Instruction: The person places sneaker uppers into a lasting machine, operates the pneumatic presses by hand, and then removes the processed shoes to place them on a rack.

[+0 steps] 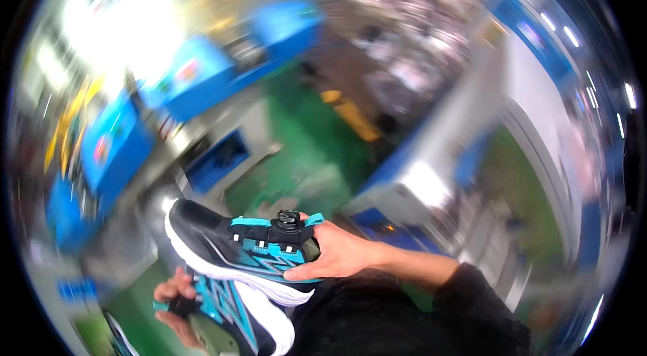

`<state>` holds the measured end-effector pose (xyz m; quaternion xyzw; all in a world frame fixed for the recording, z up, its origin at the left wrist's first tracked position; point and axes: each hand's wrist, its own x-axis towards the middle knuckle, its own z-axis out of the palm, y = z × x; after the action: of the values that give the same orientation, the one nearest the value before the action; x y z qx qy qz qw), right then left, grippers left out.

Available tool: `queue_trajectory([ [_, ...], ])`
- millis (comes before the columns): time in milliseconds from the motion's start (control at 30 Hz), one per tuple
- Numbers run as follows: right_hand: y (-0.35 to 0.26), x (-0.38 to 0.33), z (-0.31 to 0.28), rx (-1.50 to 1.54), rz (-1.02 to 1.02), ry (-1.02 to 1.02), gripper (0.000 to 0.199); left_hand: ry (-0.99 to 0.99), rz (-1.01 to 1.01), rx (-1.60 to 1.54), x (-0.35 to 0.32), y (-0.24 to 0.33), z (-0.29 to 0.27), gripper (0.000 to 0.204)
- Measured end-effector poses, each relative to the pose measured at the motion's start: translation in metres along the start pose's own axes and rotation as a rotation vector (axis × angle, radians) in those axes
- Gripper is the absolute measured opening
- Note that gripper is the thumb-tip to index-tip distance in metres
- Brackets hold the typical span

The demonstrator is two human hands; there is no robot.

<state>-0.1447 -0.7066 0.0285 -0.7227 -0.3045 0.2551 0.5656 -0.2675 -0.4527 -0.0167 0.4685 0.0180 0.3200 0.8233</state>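
My right hand [340,249] grips a sports shoe [209,229] by its collar, thumb along the near side and fingers behind. This shoe is black and teal with a white sole, teal straps and a black round dial on top; its toe points left. Just below it, my left hand [176,307] is closed round the heel end of a matching sneaker [229,305], which has an olive-green part near the heel. The two shoes overlap in view, their white soles close together, so I cannot tell whether they touch.
Blue and grey machinery [202,80] stands at the left under a bright glare. A grey-white machine [431,187] is at the right. Between them shows green floor [306,160] with a yellow bar [354,117]. Blurred, heaped goods [411,39] lie farther back.
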Motion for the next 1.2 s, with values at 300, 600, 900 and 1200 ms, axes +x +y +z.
queue_trajectory([
  [300,0.017,-0.418,-0.106,0.099,0.491,1.187,0.065,-0.683,-0.74,-0.469,-0.119,-0.144,0.347,0.039],
  [600,0.084,-0.497,-0.176,-0.46,0.769,1.918,0.066,-1.782,-0.469,0.327,-0.212,-0.284,0.547,0.027],
  [900,0.056,-0.237,-0.081,-0.379,-0.366,1.318,0.025,-1.208,-0.037,0.316,-0.121,-0.17,0.342,0.035],
  [1200,-0.001,-0.06,0.18,-0.377,-0.193,0.234,0.022,0.191,0.124,1.36,-0.16,0.007,-0.205,0.023],
])
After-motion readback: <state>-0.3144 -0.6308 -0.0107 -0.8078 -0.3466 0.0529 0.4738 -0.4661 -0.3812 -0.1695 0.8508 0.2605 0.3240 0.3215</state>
